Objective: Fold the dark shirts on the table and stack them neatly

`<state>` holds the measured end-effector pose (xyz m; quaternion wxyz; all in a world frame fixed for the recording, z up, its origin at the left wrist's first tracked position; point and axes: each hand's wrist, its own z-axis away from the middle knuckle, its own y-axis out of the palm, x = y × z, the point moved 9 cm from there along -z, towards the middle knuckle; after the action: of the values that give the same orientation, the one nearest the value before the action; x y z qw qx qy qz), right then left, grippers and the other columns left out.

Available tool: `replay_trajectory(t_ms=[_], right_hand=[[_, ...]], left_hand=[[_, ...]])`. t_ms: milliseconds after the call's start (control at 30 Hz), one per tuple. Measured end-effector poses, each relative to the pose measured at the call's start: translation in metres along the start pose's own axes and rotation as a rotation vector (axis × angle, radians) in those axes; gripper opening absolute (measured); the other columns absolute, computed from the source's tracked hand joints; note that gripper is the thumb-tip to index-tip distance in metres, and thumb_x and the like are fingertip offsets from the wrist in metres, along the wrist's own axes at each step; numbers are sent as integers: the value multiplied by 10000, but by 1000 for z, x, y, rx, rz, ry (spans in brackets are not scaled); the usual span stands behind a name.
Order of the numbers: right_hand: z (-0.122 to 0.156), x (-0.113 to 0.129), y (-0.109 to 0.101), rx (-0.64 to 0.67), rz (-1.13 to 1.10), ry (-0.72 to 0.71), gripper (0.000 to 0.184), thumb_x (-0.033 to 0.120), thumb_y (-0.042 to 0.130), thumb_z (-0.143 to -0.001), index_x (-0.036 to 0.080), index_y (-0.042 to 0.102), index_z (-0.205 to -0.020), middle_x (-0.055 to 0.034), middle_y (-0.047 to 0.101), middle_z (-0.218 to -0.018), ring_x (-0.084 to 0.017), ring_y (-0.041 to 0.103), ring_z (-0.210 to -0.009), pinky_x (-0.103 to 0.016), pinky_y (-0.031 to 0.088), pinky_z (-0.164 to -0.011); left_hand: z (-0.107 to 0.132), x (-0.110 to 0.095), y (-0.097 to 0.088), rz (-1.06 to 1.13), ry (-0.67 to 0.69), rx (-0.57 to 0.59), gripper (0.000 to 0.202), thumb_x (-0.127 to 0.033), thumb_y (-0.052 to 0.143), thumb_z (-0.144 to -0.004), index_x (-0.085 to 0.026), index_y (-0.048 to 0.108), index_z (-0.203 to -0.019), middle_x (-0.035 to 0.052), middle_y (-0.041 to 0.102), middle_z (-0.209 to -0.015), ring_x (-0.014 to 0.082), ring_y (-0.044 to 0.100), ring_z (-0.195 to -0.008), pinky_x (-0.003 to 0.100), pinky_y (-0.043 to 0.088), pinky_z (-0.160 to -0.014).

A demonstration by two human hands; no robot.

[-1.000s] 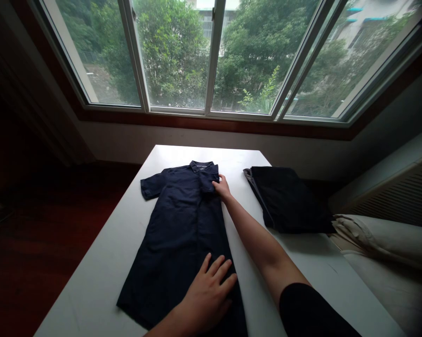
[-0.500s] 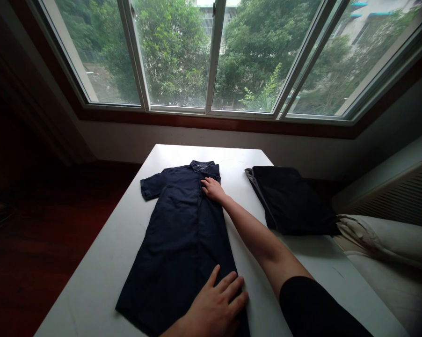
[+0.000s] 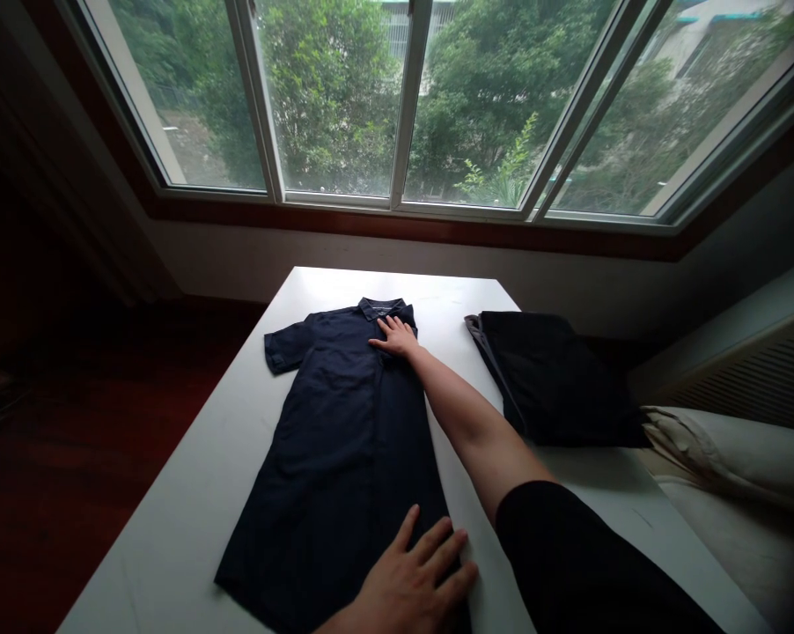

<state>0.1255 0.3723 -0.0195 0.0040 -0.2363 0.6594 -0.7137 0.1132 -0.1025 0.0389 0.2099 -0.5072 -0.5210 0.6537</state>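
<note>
A dark navy short-sleeved shirt [image 3: 324,458] lies lengthwise on the white table [image 3: 165,519], collar toward the window. Its left sleeve side is spread out, while its right side is folded inward along the length. My right hand [image 3: 397,337] reaches far forward and rests flat on the folded part just below the collar, fingers spread. Near the hem, my left hand [image 3: 416,577] lies palm down on the folded right edge with its fingers apart. Neither hand grips the cloth.
A folded black garment [image 3: 555,379] with a grey edge lies on the right of the table. Beyond it are a rolled pale cloth [image 3: 733,449] and a louvred panel [image 3: 753,361]. A window [image 3: 397,114] stands behind the table; dark red floor [image 3: 106,440] shows at the left.
My right hand has slid slightly toward the collar and spread its fingers flat. My left hand has shifted a little to the right and nearer to me.
</note>
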Motion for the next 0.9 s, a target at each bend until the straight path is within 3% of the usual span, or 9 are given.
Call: replay_trajectory(t_ms=[133, 233, 367, 467, 633, 733, 900], right_hand=[[0, 8, -1, 13, 2, 44, 898, 754, 463, -947, 226, 283, -1650, -126, 153, -1719, -332, 64, -1598, -551, 43, -1269], [9, 24, -3, -41, 11, -16, 756, 630, 441, -1012, 196, 349, -1625, -131, 176, -1713, -308, 76, -1601, -538, 62, -1274], [32, 38, -6, -169, -34, -118, 642, 509, 454, -1037, 164, 434, -1578, -143, 309, -1671, -276, 232, -1570, -436, 150, -1284], [46, 32, 0, -158, -69, -127, 623, 504, 474, -1032, 172, 471, -1559, -141, 376, -1639, -279, 310, -1538, -407, 192, -1278], [48, 20, 5, -100, -18, -91, 631, 543, 435, -1045, 260, 392, -1607, -64, 254, -1700, -277, 160, -1591, -475, 97, -1288], [43, 20, 1, -80, -22, -73, 608, 518, 409, -1055, 282, 373, -1615, -47, 231, -1707, -267, 143, -1595, -487, 87, -1285], [53, 21, -15, -157, -142, -68, 514, 367, 387, -1052, 232, 500, -1534, -74, 411, -1629, -242, 295, -1543, -448, 183, -1274]], left_hand=[[1, -3, -2, -19, 14, 13, 556, -436, 283, -1116, -219, 277, -1628, 107, 210, -1713, 326, 220, -1578, 637, 226, -1241], [1, -3, -4, -50, 6, 4, 567, -436, 334, -1104, -224, 289, -1628, 105, 233, -1707, 322, 239, -1572, 618, 224, -1247], [1, -3, -4, -46, 2, -2, 560, -440, 333, -1103, -237, 297, -1623, 96, 254, -1705, 317, 253, -1567, 608, 210, -1252], [1, -3, -5, -49, 0, -11, 564, -436, 348, -1099, -238, 295, -1624, 97, 249, -1706, 313, 250, -1568, 599, 194, -1259], [1, -4, -7, -46, -6, -3, 599, -441, 391, -1085, -239, 268, -1634, 102, 234, -1711, 322, 253, -1566, 606, 182, -1259], [1, -4, -7, -9, -21, 7, 597, -459, 367, -1089, -241, 264, -1635, 105, 223, -1714, 333, 226, -1574, 636, 167, -1256], [1, -5, -7, 41, -26, 19, 574, -462, 318, -1102, -246, 266, -1631, 106, 226, -1713, 328, 214, -1579, 655, 173, -1251]])
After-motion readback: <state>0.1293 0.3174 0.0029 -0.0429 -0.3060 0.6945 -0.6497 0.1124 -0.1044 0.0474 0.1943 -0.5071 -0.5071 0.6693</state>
